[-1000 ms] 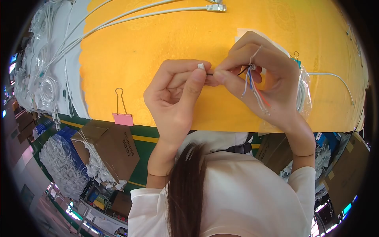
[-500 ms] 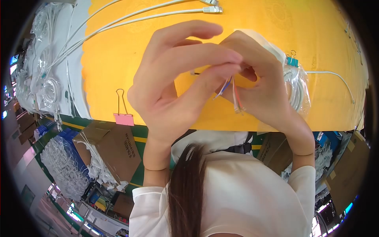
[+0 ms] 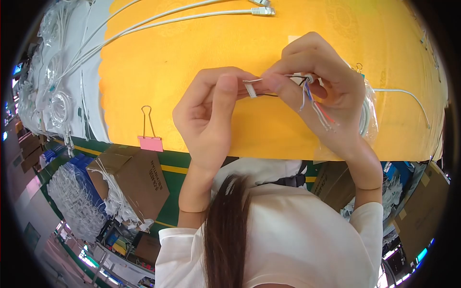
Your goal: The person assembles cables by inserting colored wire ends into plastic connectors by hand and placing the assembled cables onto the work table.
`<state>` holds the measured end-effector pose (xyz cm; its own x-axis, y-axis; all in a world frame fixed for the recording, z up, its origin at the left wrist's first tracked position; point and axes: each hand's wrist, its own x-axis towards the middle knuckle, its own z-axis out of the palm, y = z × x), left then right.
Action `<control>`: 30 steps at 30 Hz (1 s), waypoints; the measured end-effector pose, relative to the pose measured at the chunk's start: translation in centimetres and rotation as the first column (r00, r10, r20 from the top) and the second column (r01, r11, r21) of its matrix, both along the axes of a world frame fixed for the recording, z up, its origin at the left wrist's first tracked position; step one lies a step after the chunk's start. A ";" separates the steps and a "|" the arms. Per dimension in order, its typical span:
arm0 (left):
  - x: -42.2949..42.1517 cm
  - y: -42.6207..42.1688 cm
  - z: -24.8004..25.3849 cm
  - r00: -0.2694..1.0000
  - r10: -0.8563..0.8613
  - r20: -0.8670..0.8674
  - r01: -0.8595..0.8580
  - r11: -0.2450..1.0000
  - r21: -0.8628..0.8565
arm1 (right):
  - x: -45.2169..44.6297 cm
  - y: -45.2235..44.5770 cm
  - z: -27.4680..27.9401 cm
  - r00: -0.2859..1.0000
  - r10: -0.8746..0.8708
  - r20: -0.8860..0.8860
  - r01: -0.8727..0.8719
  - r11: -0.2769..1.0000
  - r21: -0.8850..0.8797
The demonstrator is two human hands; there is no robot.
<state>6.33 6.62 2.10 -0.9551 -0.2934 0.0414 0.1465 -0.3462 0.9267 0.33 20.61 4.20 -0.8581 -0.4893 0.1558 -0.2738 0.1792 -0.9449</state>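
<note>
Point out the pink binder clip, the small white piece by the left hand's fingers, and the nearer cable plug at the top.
Pink binder clip (image 3: 151, 144), head view: middle of its pink body.
Small white piece (image 3: 251, 90), head view: middle of its visible face.
Nearer cable plug (image 3: 263, 11), head view: middle of its body.

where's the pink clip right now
In the head view, the pink clip is at the near edge of the yellow mat, to the left of the left hand.
</note>
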 end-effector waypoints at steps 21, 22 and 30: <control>0.0 0.1 -0.1 0.999 -0.042 -0.030 0.041 0.998 -0.042 | 0.2 -0.1 0.2 0.998 -0.041 0.042 0.040 0.999 0.035; 0.0 0.2 -0.1 0.996 -0.083 -0.020 0.085 0.982 0.169 | 0.2 -0.1 0.2 0.998 -0.045 0.035 0.044 0.998 0.039; 0.1 0.0 0.8 0.987 -0.085 0.137 0.068 0.990 0.127 | 0.1 0.0 0.2 1.000 -0.030 -0.007 0.030 1.000 0.009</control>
